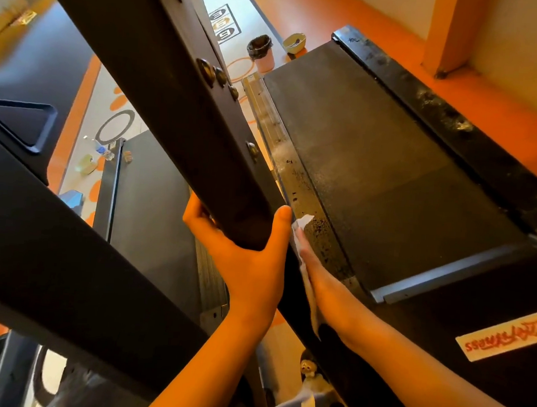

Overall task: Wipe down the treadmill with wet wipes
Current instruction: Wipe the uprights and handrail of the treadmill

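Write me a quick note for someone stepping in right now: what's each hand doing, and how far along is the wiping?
The left hand grips the foot of the black post.
The right hand presses the wipe flat on the near rail, beside the belt.
Done: can't tell.
Left: the near rail ahead of the wipe is speckled with dirt, and the far rail is dusty too.
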Action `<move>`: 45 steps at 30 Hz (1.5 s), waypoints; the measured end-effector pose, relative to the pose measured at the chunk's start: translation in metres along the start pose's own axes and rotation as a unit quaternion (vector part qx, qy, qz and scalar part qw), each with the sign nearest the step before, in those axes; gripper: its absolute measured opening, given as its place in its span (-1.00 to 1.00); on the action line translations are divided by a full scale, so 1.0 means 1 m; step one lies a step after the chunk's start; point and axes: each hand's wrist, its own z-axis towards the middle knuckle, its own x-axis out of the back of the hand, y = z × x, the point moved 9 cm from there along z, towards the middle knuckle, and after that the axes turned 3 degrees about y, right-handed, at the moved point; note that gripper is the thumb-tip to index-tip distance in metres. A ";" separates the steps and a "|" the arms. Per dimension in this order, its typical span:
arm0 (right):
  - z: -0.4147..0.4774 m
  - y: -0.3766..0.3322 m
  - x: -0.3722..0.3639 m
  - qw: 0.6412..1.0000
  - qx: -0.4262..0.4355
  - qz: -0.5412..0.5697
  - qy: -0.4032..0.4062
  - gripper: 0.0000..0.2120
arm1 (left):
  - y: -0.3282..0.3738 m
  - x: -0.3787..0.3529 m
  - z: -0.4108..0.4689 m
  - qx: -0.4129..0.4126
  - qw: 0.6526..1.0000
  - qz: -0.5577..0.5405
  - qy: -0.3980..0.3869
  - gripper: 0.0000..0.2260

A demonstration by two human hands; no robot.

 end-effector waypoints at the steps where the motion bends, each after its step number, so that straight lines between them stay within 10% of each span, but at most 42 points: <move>1: 0.011 0.001 0.002 1.000 -0.001 -0.002 0.006 -0.45 | 0.000 0.000 -0.001 -0.002 1.000 0.002 0.003 -0.29; 6: 0.060 -0.009 0.005 1.000 0.000 0.022 0.018 -0.21 | 0.002 0.000 -0.002 -0.011 1.000 0.010 0.018 -0.34; 21: 0.100 -0.028 0.013 1.000 -0.017 0.001 0.024 -0.45 | 0.002 0.001 -0.001 -0.011 1.000 0.013 0.021 -0.37; 45: -0.042 0.037 0.008 0.999 -0.026 -0.024 -0.031 -0.48 | 0.000 0.002 0.001 0.004 1.000 -0.004 0.012 -0.31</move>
